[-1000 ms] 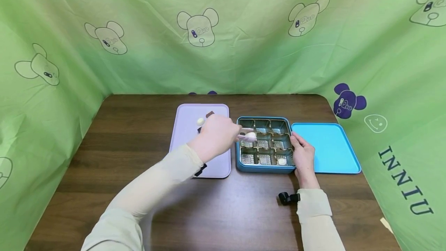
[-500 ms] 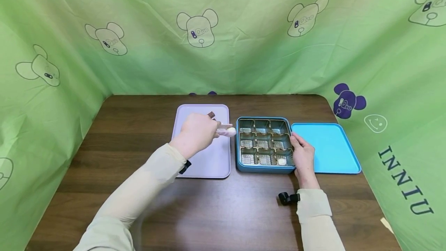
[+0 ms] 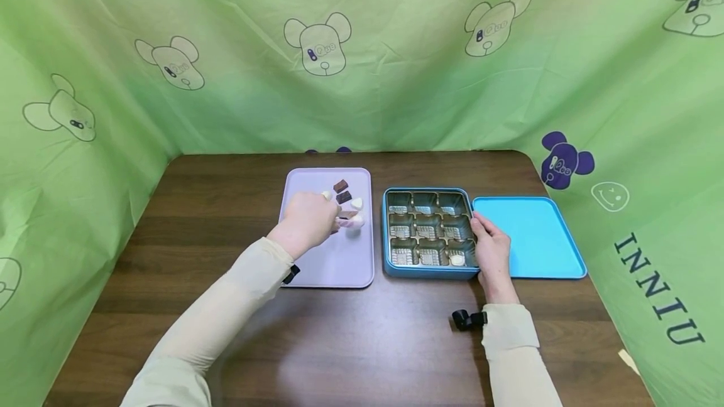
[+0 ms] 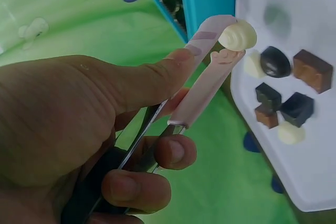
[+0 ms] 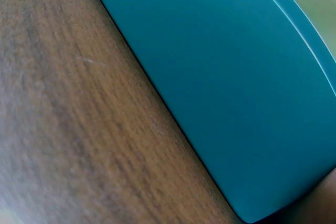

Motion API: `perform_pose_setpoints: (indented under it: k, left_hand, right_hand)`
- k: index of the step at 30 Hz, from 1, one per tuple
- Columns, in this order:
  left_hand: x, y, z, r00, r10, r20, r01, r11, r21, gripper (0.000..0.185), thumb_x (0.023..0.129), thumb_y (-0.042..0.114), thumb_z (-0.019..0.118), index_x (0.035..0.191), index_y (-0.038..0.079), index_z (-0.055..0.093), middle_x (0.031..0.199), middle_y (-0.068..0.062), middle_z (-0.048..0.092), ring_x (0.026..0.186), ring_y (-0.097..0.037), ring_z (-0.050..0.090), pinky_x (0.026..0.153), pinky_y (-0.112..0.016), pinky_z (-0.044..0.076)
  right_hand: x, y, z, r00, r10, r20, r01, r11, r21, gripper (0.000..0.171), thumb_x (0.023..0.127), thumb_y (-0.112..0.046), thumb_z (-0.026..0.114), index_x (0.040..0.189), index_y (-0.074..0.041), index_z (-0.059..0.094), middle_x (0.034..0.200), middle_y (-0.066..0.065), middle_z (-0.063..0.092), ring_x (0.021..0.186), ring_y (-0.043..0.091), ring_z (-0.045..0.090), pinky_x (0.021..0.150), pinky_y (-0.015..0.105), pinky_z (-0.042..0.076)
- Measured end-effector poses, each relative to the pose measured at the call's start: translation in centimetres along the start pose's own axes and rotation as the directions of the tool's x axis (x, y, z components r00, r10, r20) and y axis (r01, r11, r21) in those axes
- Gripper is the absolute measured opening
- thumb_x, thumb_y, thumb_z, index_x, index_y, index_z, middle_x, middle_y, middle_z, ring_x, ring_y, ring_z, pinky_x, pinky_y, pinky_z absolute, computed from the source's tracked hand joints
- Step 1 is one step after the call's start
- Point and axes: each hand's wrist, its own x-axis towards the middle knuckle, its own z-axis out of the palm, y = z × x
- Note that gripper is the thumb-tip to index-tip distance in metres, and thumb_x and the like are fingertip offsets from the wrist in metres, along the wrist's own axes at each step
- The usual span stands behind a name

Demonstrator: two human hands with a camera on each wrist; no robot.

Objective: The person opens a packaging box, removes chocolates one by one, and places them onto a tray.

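My left hand grips tongs with pale pink tips above the lilac tray. In the left wrist view, a cream swirled chocolate sits between the tong tips. Several dark, brown and white chocolates lie on the tray. My right hand holds the right side of a blue box, thumb at the rim. Inside it is a gold insert with several compartments; a white chocolate lies in the front right one. The right wrist view shows mostly the box's side wall.
A bright blue lid lies to the right of the box, partly behind my right hand. Everything rests on a dark wooden table. A green printed curtain hangs round the back and sides.
My left hand has drawn the tongs and the white chocolate leftward from over the box to over the tray. More chocolates on the tray show now. My right hand stays on the box.
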Motion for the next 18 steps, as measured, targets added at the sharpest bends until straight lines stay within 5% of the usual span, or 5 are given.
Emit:
perform_pose_setpoints:
  k: [18]
  left_hand:
    - [0.6,0.0,2.0,0.998,0.0,0.068,0.0,1.0,0.007,0.023,0.093,0.036,0.073,0.097,0.013,0.075,0.091,-0.008,0.074,0.081,-0.031,0.07,0.066,-0.047,0.056]
  right_hand:
    - [0.0,-0.1,0.1,1.0,-0.001,0.006,0.001,1.0,-0.01,0.052,0.106,-0.039,0.049,0.152,-0.014,0.046,0.16,0.004,0.038,0.148,0.018,0.032,0.119,0.036,0.027]
